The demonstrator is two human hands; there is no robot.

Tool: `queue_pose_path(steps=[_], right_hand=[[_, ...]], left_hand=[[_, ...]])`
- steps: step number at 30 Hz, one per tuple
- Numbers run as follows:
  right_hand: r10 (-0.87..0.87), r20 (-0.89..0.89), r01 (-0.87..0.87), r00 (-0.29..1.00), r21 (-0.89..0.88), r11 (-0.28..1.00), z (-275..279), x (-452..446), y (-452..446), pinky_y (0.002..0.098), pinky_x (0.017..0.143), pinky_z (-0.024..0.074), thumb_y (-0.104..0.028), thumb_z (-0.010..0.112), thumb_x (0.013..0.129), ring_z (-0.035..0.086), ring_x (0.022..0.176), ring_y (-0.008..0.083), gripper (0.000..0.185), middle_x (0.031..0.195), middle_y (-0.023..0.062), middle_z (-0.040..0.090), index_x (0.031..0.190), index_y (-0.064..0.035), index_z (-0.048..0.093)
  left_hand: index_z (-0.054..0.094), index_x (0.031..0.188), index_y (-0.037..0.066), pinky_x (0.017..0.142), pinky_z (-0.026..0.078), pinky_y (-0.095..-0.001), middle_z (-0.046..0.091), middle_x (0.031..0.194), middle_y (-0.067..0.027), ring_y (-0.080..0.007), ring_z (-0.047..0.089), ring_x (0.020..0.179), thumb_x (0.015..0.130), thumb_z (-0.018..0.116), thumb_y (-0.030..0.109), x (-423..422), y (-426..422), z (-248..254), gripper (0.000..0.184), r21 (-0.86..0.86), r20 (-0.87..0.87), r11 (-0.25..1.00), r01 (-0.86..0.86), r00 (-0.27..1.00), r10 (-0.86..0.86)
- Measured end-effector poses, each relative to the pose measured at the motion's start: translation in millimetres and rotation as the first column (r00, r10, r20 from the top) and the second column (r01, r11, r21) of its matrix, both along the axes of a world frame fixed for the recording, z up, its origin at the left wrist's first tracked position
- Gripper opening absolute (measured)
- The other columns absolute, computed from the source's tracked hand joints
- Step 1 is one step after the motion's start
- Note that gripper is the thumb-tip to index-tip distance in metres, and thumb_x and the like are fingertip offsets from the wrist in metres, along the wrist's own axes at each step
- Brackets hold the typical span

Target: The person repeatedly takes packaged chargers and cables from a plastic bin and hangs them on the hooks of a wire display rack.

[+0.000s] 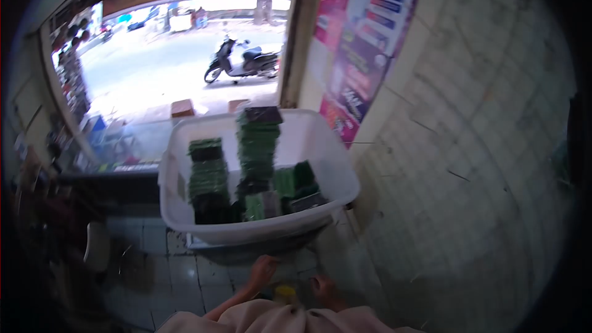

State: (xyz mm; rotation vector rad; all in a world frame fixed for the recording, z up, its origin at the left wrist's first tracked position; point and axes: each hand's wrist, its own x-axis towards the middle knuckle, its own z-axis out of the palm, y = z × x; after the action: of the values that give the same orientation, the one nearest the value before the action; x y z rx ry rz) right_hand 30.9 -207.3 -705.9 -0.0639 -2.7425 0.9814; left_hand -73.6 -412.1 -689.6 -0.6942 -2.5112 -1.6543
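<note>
My left hand (265, 267) is held low in front of my body, below the tub's near side, with its fingers loosely extended and nothing visible in them. To its right is my right hand (323, 285), its fingers slightly bent and apart, with no held thing showing. Both are small and dim. Between and below them shows a small yellow thing (285, 293), too blurred to name. Ahead, out of touch of both hands, a white plastic tub (265, 229) holds a tall stack of green packets (256, 148), a shorter stack (208, 176) and several lower packets (296, 180).
A white tiled wall (468, 148) runs along the right, with posters (357, 49) near the opening. Through it, a scooter (240, 61) stands outside. A low glass case (135, 142) is left of the tub. Tiled floor (179, 271) lies below.
</note>
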Motion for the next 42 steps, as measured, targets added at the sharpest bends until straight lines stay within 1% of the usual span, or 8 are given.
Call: queue_pose_path(steps=[8, 17, 18, 23, 27, 30, 34, 42], right_hand=[[0.322, 0.257, -0.317, 0.911, -0.062, 0.946, -103.0, -18.6, -15.1, 0.0394, 0.067, 0.0455, -0.017, 0.051, 0.081, 0.055, 0.080, 0.0342, 0.014, 0.086, 0.0148, 0.057, 0.087, -0.0048, 0.058], [0.744, -0.312, -0.806, 0.591, -0.265, 0.530, 94.2, -174.7, -94.9, 0.0357, 0.063, 0.0454, 0.001, 0.056, 0.074, 0.056, 0.075, 0.0294, 0.011, 0.082, 0.0112, 0.056, 0.083, -0.0038, 0.056], [0.697, -0.430, -0.792, 0.574, -0.076, 0.606, 138.8, -214.9, -89.1, 0.0348, 0.064, 0.0455, 0.005, 0.056, 0.071, 0.056, 0.073, 0.0267, 0.013, 0.081, 0.0108, 0.056, 0.082, -0.0026, 0.055], [0.488, -0.471, -0.638, 0.735, -0.234, 0.734, 167.7, -338.7, -70.1, 0.0303, 0.064, 0.0451, 0.002, 0.050, 0.079, 0.055, 0.070, 0.0217, 0.008, 0.078, 0.0095, 0.053, 0.084, -0.0018, 0.055], [0.499, -0.216, -0.541, 0.839, -0.244, 0.805, 89.6, -425.8, -51.4, 0.0333, 0.071, 0.0448, -0.004, 0.053, 0.079, 0.054, 0.078, 0.0252, 0.011, 0.085, 0.0111, 0.050, 0.090, -0.0021, 0.054], [0.619, -0.098, -0.620, 0.779, 0.021, 0.784, -10.8, -468.9, -29.7, 0.0372, 0.079, 0.0423, -0.012, 0.058, 0.077, 0.052, 0.090, 0.0282, 0.024, 0.095, 0.0139, 0.048, 0.098, -0.0023, 0.050], [0.590, 0.309, -0.656, 0.746, 0.187, 0.731, -100.8, -492.9, -21.6, 0.0388, 0.092, 0.0358, -0.025, 0.068, 0.069, 0.041, 0.107, 0.0348, 0.054, 0.108, 0.0185, 0.042, 0.112, -0.0017, 0.045], [0.459, 0.549, -0.710, 0.698, 0.448, 0.543, -169.1, -513.5, -30.0, 0.0443, 0.097, 0.0296, -0.052, 0.073, 0.053, 0.033, 0.117, 0.0381, 0.104, 0.125, 0.0215, 0.033, 0.131, -0.0060, 0.023]], left_hand=[[0.060, 0.087, 0.006, 0.069, 0.045, -0.0340, 0.060, 0.083, -0.0108, -0.0261, 0.058, 0.079, 0.077, 0.056, 0.007, 101.4, -136.6, -107.2, 0.011, -0.291, 0.335, 0.828, -0.480, 0.759, 0.558], [0.058, 0.086, 0.001, 0.067, 0.044, -0.0281, 0.059, 0.080, -0.0114, -0.0210, 0.058, 0.075, 0.077, 0.053, -0.002, -21.1, -48.1, 69.5, 0.010, 0.162, -0.025, 0.789, -0.592, 0.797, 0.603], [0.057, 0.085, 0.000, 0.067, 0.043, -0.0278, 0.058, 0.079, -0.0108, -0.0202, 0.057, 0.074, 0.078, 0.053, -0.002, -49.6, -41.8, 103.8, 0.009, 0.218, -0.107, 0.822, -0.525, 0.825, 0.555], [0.054, 0.088, -0.003, 0.067, 0.044, -0.0273, 0.058, 0.083, -0.0097, -0.0183, 0.056, 0.076, 0.081, 0.052, 0.001, -190.0, -22.7, 148.4, 0.008, 0.541, -0.076, 0.781, -0.313, 0.906, 0.416], [0.053, 0.092, -0.003, 0.069, 0.045, -0.0288, 0.057, 0.086, -0.0104, -0.0194, 0.056, 0.078, 0.082, 0.053, 0.006, -289.7, -13.4, 77.9, 0.013, 0.510, 0.081, 0.783, -0.357, 0.926, 0.369], [0.051, 0.100, -0.003, 0.075, 0.043, -0.0254, 0.057, 0.088, -0.0079, -0.0150, 0.055, 0.083, 0.084, 0.051, 0.012, -346.2, -16.0, -26.1, 0.022, 0.198, 0.220, 0.862, -0.467, 0.878, 0.425], [0.045, 0.106, -0.004, 0.078, 0.042, -0.0382, 0.053, 0.096, -0.0207, -0.0327, 0.054, 0.088, 0.075, 0.060, 0.020, -367.0, -13.1, -139.2, 0.041, -0.247, 0.257, 0.860, -0.446, 0.826, 0.502], [0.028, 0.116, -0.013, 0.092, 0.030, -0.0484, 0.042, 0.110, -0.0312, -0.0445, 0.040, 0.106, 0.074, 0.061, 0.030, -384.7, -7.1, -213.3, 0.068, -0.589, 0.459, 0.799, -0.121, 0.764, 0.455]])
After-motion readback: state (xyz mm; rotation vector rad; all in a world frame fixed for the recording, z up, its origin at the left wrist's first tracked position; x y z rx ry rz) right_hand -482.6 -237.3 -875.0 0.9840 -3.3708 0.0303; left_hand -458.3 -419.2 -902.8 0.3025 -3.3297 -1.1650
